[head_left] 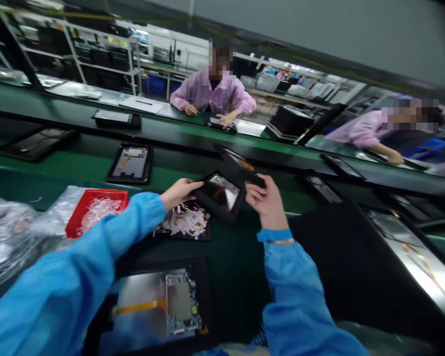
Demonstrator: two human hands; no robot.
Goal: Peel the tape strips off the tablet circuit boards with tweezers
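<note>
Opened unit (159, 301): nearest on the dark desk (237, 267), lying flat in a black tray, with its circuit board and an orange ribbon cable exposed.
Left hand (180, 193): fingers closed on the left edge of a framed panel (220, 195), which is held tilted above the desk with its glossy face up.
Right hand (267, 202): clamped on the near end of a second panel (239, 165), which is raised and slanting away, just beyond the first.
Handling: both panels look thin, light and stiff. The glass faces probably smear or crack easily, and the smooth frames may slip.
Where to hold: by the black rims at opposite edges, keeping fingertips off the shiny face and any ribbon cable.
Scrap trays: a red tray (96, 207) and a black tray (185, 222) of white peelings sit beside the left forearm.
Belt (77, 168): green, carrying more black units well apart.
Co-workers: two people in pink sleeves (211, 91) work at the far side, with their hands on their own units.
</note>
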